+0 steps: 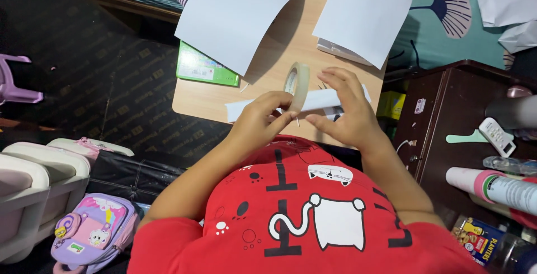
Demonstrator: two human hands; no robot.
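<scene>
Pale tape roll (pixel 296 85) pinched upright in left hand (pixel 262 122) fingertips, right hand (pixel 345 111) fingers spread loose just beside it, green flat package (pixel 202 67) well beyond left fingers.

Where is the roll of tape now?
The roll of tape stands on edge at the middle of the head view, held by the left hand above the wooden table.

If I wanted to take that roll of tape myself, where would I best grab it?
Take the roll of tape by its upper rim, coming from above and the far side. It stands on edge over the wooden table, with the left hand pinching its lower part and the right hand close on the other side, so only the top arc is free. A grip across its narrow width should suit.
</scene>
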